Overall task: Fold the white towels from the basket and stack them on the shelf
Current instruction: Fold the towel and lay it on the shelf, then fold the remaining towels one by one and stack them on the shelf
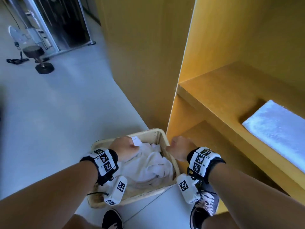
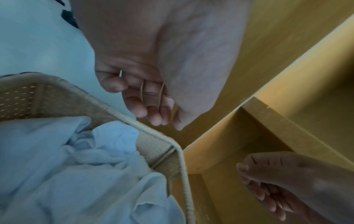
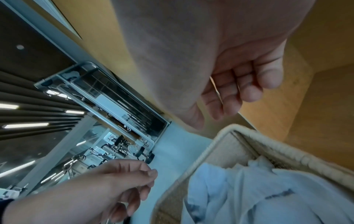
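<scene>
A woven basket [image 1: 145, 132] stands on the floor beside the yellow shelf unit [image 1: 214, 96]. Crumpled white towels [image 1: 153, 167] fill it. My left hand [image 1: 125, 148] hovers over the basket's far left part, fingers loosely curled and holding nothing, as the left wrist view shows [image 2: 151, 97]. My right hand [image 1: 179, 148] hangs over the right rim next to the shelf, fingers relaxed and empty [image 3: 235, 84]. One folded white towel [image 1: 279, 129] lies on a shelf board at the right. The basket rim [image 2: 122, 116] and the towels [image 2: 67, 159] sit just below my left fingers.
The shelf unit's tall yellow side panel [image 1: 145, 55] rises right behind the basket. My shoes [image 1: 204, 207] stand by the basket's near edge. A black stool [image 1: 33, 50] and a metal-framed glass door [image 1: 66, 22] are far off at the back left across pale floor.
</scene>
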Demonstrator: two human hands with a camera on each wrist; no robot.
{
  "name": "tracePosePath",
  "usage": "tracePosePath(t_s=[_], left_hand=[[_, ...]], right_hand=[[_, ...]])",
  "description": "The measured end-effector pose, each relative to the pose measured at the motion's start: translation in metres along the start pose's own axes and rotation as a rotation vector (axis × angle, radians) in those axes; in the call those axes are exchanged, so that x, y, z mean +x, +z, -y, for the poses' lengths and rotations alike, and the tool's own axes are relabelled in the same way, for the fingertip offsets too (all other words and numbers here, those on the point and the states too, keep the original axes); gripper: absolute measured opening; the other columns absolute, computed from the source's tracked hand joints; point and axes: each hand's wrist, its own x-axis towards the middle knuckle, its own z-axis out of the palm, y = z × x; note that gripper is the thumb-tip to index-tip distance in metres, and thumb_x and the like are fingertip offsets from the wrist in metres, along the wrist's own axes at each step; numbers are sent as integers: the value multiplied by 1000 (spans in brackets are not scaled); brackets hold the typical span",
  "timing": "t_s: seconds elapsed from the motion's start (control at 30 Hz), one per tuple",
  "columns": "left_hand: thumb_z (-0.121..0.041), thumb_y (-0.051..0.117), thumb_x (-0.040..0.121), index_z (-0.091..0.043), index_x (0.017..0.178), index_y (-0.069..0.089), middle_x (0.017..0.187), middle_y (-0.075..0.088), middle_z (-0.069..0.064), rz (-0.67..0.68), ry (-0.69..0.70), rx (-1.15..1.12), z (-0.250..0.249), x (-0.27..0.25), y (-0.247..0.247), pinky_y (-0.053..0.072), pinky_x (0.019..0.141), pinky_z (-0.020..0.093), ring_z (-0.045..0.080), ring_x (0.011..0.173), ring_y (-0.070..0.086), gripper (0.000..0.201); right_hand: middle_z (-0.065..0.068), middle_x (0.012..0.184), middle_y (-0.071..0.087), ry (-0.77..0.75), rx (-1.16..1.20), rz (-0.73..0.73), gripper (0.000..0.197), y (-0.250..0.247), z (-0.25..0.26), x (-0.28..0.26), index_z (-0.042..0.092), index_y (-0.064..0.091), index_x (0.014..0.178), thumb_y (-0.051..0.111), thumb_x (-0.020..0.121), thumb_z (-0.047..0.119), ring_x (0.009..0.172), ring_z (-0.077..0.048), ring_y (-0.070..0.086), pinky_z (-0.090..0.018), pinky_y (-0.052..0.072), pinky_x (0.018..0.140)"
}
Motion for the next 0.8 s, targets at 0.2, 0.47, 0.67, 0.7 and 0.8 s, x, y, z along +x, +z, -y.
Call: tracePosePath(t_s=[0.2,0.47,0.67,0.7,0.8], left_hand=[[-37,53,100,-18,61,48,64,52,-3,154,-29,122,31,25,38,36,114,42,20,85,56,44],[-52,70,89,-14,102,69,99,70,1,273,-50,-3,45,63,109,50,74,34,20,93,67,40],[-70,79,68,-31,110,55,97,63,-13,266,-35,-156,37,78,152,50,78,31,9,89,61,62],[-70,79,65,-33,107,56,96,65,-14,274,-21,-165,36,79,156,50,76,30,8,88,62,60],[-60,76,74,-37,89,55,87,64,-14,277,4,-129,33,81,163,39,64,25,3,80,58,35]], right_hand=[[-10,105,68,-5,-61,151,28,52,4,50,20,54,93,63,99,45,109,-32,67,-34,53,84],[-6,129,58,-55,-155,193,39,112,-19,90,23,51,130,69,96,28,112,-28,61,-35,50,87],[-1,118,69,-93,-93,97,24,133,-31,99,25,64,121,63,97,23,104,-25,66,-38,56,87],[0,115,71,-88,-88,85,21,134,-31,100,26,67,117,63,98,24,102,-24,67,-39,57,88],[2,108,73,-77,-75,53,15,137,-31,101,30,71,106,60,99,22,97,-23,67,-38,57,85]])
